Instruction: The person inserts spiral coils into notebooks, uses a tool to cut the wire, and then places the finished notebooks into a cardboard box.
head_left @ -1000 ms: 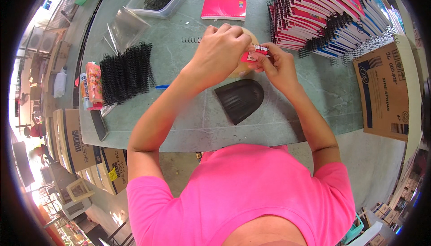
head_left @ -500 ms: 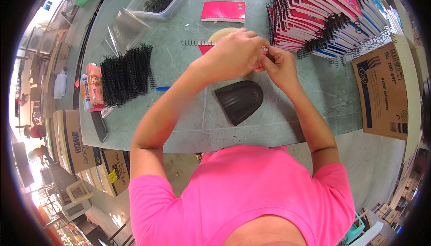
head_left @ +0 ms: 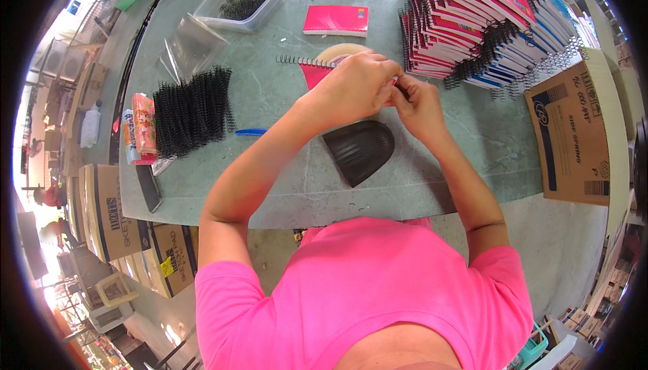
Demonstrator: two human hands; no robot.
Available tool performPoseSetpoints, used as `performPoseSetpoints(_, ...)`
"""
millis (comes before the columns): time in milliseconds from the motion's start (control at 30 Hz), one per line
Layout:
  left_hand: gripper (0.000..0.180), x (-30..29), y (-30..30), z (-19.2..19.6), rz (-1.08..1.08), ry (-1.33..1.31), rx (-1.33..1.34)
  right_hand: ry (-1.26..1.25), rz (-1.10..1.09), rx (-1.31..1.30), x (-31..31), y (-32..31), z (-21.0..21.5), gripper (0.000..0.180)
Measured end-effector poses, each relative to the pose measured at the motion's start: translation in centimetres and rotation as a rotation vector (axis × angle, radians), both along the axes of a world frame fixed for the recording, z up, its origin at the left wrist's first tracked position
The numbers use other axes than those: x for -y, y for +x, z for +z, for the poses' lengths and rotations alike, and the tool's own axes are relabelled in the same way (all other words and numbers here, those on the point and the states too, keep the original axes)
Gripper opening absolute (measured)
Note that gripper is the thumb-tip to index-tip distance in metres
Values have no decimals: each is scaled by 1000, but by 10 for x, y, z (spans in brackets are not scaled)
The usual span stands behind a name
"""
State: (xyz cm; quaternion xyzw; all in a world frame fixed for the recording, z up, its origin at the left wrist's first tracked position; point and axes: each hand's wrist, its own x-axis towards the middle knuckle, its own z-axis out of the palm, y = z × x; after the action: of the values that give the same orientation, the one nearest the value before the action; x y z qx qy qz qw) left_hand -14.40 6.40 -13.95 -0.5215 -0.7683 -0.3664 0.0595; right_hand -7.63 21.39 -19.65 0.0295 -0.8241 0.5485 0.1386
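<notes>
My left hand point(head_left: 358, 86) and my right hand point(head_left: 418, 103) meet over a small red notebook point(head_left: 314, 73) with a black spiral wire along its edge. Both hands pinch that notebook and its wire at the right end; most of the cover is hidden under my left hand. A roll of tan tape point(head_left: 341, 51) lies just behind the hands. A black ribbed curved pad point(head_left: 359, 150) rests on the green table point(head_left: 270, 188) directly below my hands.
A pile of black spiral wires point(head_left: 190, 110) lies at the left, with a clear box of more wires point(head_left: 239, 2) behind it. A red notebook point(head_left: 336, 20) lies at the back. Stacked spiral notebooks point(head_left: 486, 19) and a cardboard box point(head_left: 574, 134) fill the right.
The notebook has turned and shifted left, so its spiral edge now sticks out left of my left hand. Both hands stayed together over it.
</notes>
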Motion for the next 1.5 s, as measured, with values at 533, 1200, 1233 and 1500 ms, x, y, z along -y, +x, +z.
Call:
performPoseSetpoints(533,54,49,-19,52,97,445,794,-256,36,-260,-10,20,77,23)
performPoseSetpoints(1200,24,-136,-14,101,117,131,-614,46,-341,-779,-83,-22,121,57)
performPoseSetpoints(1233,33,-136,-7,92,175,135,-735,-5,-259,-683,-86,-20,119,61)
performPoseSetpoints(1500,51,-77,-71,127,132,563,245,411,-450,-569,-96,-24,132,51)
